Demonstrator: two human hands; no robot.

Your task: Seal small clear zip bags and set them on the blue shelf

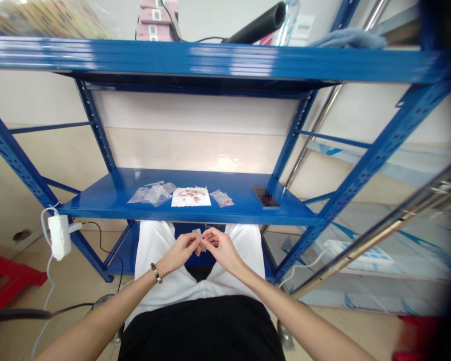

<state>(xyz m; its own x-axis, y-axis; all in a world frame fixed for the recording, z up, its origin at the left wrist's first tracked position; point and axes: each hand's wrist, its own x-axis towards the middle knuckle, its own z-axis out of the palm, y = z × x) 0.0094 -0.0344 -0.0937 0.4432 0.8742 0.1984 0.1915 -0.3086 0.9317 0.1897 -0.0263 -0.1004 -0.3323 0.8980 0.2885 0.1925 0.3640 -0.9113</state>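
Small clear plastic bag (pixel 197 232), contents unclear, between bare left hand (pixel 185 246) and bare right hand (pixel 221 246), both fingertip-pinched on it. Weak pinch could drop it between white trouser legs (pixel 152 248). Beyond right hand: clear flat pouch (pixel 219 195) holding pink pieces (pixel 227 202); beyond left: thin transparent bags (pixel 156 194); between: white rectangular sheet (pixel 178 201), loose pink bits (pixel 191 191).

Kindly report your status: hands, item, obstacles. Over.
Left hand, right hand: fingers pinching small plastic bag. White paper, pink pieces on blue shelf. Nothing visibly blocking hands.
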